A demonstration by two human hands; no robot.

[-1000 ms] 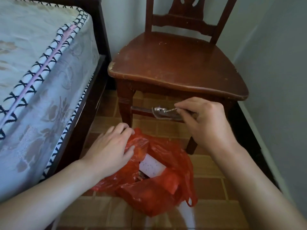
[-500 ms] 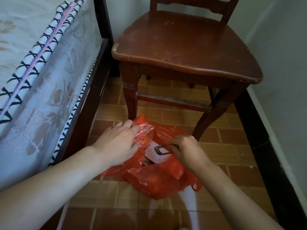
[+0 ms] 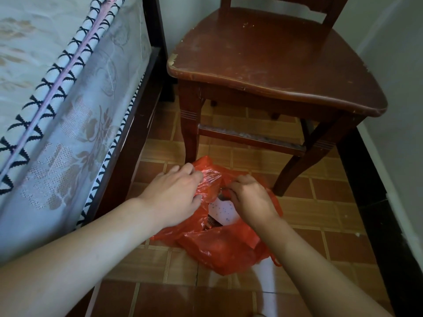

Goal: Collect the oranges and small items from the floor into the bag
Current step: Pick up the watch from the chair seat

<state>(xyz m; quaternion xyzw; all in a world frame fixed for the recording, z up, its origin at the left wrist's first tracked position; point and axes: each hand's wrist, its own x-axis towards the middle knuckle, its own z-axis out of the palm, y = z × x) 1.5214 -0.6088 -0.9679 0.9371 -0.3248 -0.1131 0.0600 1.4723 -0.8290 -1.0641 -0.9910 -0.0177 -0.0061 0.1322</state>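
An orange-red plastic bag (image 3: 229,248) lies on the tiled floor in front of the chair. My left hand (image 3: 176,195) pinches the bag's left rim and holds its mouth apart. My right hand (image 3: 250,200) is curled over the opening, fingers closed on a small metal item (image 3: 222,195) that only just shows at the fingertips. Inside the bag I see a white speckled packet (image 3: 223,211) and a dark object (image 3: 211,223) beneath it. No oranges are visible; the bag's lower bulge hides its contents.
A dark wooden chair (image 3: 274,72) stands right behind the bag, its front legs and crossbar (image 3: 249,138) close above it. A bed with a patterned mattress (image 3: 57,99) runs along the left. A wall with black skirting (image 3: 377,202) closes the right.
My right hand has come down from in front of the chair's crossbar into the bag's mouth with the metal item. The view has tilted downward; my left hand stays on the bag's rim.
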